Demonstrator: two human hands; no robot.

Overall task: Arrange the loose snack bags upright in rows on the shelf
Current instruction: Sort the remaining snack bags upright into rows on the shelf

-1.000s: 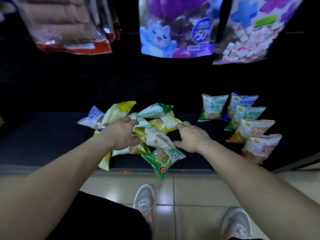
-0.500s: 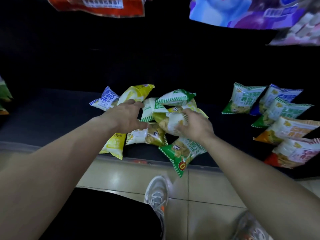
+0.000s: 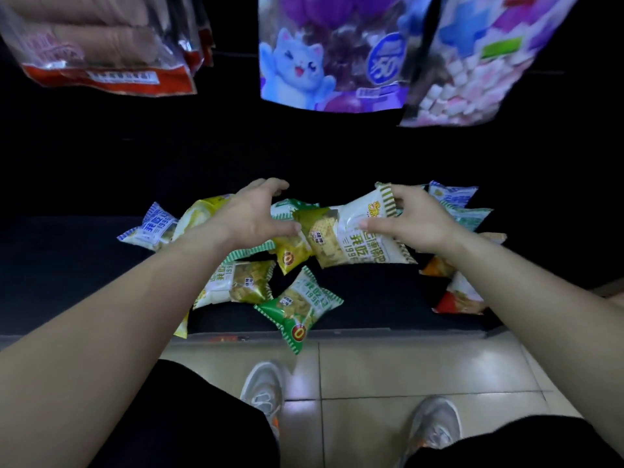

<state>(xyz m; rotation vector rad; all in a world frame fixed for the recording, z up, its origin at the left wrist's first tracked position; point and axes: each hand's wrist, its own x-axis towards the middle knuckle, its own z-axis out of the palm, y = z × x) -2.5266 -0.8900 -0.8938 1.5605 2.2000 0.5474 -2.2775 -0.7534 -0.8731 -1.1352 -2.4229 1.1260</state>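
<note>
Plainly, on the dark flat shelf (image 3: 67,265) a green foil bag (image 3: 299,314) overhanging the front edge could be knocked to the tiled floor (image 3: 405,359) if the heap is disturbed. About seven loose bags (image 3: 236,285) are counted mid-shelf, and at least four in the row (image 3: 452,195) at the right end. One white olive-striped snack bag (image 3: 364,238) is held clamped in the right grip (image 3: 418,221) above the heap; the left grip (image 3: 246,214) is spread, empty.

Snack bags: small, sealed, with striped crimped ends. One white bag (image 3: 358,236) with olive stripes is held sideways above the heap, pinched by the right hand (image 3: 417,219). The rest are strewn flat on the dark shelf (image 3: 67,265): a blue-and-white bag (image 3: 148,229) at far left, a yellow bag (image 3: 199,214) beside it, an olive bag (image 3: 236,285) nearer the front, and a green bag (image 3: 299,310) overhanging the front edge. A row of bags (image 3: 452,196) is stood at the right, partly hidden.
</note>
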